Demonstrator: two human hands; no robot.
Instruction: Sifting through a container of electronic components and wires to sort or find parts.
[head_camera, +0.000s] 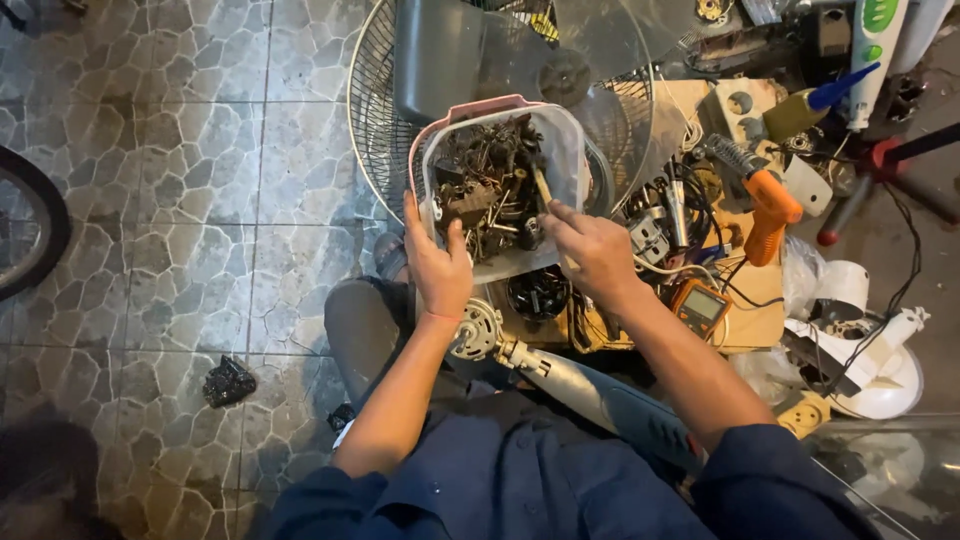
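Stone-tile floor (180, 200), cluttered wooden board (760, 320)

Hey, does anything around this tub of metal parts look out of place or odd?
A small dark crumpled lump lies alone on the tiled floor, apart from the workbench clutter. The left hand holds the plastic tub tipped up, not flat, while the right hand pokes a slim tool into the parts.
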